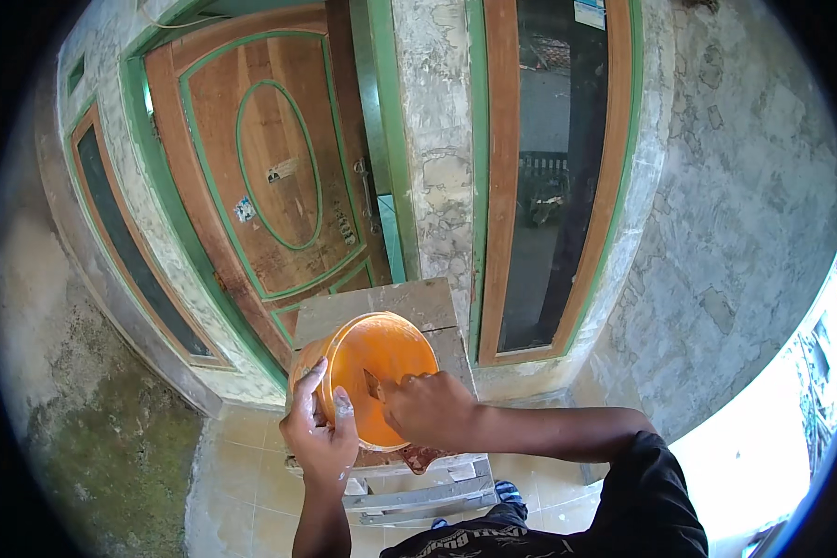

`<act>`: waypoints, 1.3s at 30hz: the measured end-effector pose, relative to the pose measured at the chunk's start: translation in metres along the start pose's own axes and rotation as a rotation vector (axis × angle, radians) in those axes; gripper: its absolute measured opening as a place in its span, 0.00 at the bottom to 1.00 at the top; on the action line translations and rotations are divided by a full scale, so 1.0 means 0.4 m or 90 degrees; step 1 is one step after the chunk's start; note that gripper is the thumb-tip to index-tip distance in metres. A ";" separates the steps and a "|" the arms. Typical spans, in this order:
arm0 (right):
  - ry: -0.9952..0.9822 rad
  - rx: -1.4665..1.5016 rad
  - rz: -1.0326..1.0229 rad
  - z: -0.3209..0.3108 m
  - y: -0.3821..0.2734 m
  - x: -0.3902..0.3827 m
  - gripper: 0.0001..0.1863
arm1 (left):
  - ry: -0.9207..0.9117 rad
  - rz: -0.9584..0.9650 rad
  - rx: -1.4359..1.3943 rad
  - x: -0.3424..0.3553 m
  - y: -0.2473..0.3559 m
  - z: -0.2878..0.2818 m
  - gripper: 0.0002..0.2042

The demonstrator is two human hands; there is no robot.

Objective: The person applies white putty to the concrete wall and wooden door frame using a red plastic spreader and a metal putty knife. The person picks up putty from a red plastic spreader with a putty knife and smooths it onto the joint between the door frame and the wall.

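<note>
An orange plastic bucket (381,335) tilts with its mouth toward me on top of a worn wooden stand (437,296). Pale smears mark its inner wall. My left hand (320,432) grips the bucket at its left rim, with whitish residue on the thumb and fingers. Reaching into the mouth, my right hand (432,409) is closed around a small flat scraper (372,383). Only the scraper's brownish end shows, close to the inner wall; the fist hides the rest. A dark reddish-brown piece (418,458) sticks out below the bucket at the stand's near edge.
Beyond the stand are a brown wooden door (279,177) with green trim and a tall wood-framed window (553,186). Rough grey plaster wall (735,223) rises at the right. Tiled floor (242,474) surrounds the stand, and my feet are close to its near side.
</note>
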State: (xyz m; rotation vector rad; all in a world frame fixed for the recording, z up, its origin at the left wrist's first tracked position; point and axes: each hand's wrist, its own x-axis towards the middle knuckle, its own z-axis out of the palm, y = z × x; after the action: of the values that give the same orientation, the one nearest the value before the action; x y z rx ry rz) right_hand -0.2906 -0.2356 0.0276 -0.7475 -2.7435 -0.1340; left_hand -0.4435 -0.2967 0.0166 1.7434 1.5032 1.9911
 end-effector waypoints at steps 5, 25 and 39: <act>0.063 0.152 0.030 -0.018 -0.010 -0.006 0.14 | 0.055 0.052 -0.013 -0.041 -0.040 -0.019 0.15; 0.030 0.269 0.185 -0.018 -0.072 -0.050 0.14 | 0.289 0.284 0.007 -0.163 -0.109 0.014 0.17; 0.107 -0.006 0.112 -0.027 -0.084 -0.046 0.10 | 0.224 0.355 0.026 -0.153 -0.125 -0.004 0.16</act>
State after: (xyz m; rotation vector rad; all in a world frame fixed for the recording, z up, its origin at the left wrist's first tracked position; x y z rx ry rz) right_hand -0.2898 -0.2751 0.0320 -0.9318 -2.5080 -0.1642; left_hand -0.4490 -0.3105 -0.0610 2.0899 1.2273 2.6673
